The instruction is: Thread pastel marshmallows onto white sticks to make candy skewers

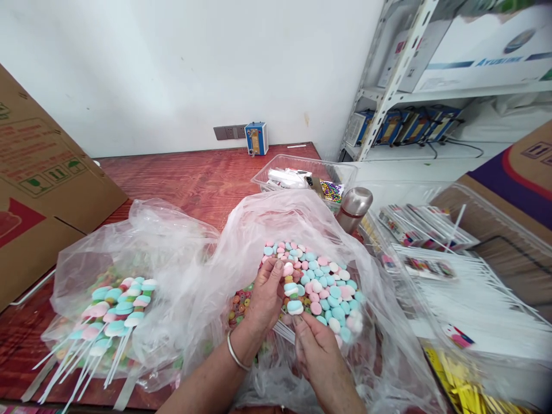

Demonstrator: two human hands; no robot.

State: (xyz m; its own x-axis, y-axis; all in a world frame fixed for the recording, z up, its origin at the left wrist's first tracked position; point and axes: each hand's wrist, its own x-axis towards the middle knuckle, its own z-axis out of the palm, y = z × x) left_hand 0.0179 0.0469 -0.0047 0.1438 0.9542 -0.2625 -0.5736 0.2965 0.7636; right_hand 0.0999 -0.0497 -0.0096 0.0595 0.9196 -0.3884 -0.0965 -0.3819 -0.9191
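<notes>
In front of me is a candy skewer, a stick threaded with pastel marshmallow discs and coloured gummy rings. My left hand, a bangle on its wrist, pinches the pink marshmallow at the skewer's top. Just under the lowest blue-and-white piece, my right hand grips the stick between thumb and fingers. Loose pink, blue and white marshmallows lie in an open clear plastic bag behind and beside my hands. Gummy rings show left of my left wrist, and several white sticks lie between my hands.
Several filled candy skewers rest on another plastic bag at left, near a cardboard box. Behind are a clear tray and a steel flask. Packs of white sticks and yellow ties lie right.
</notes>
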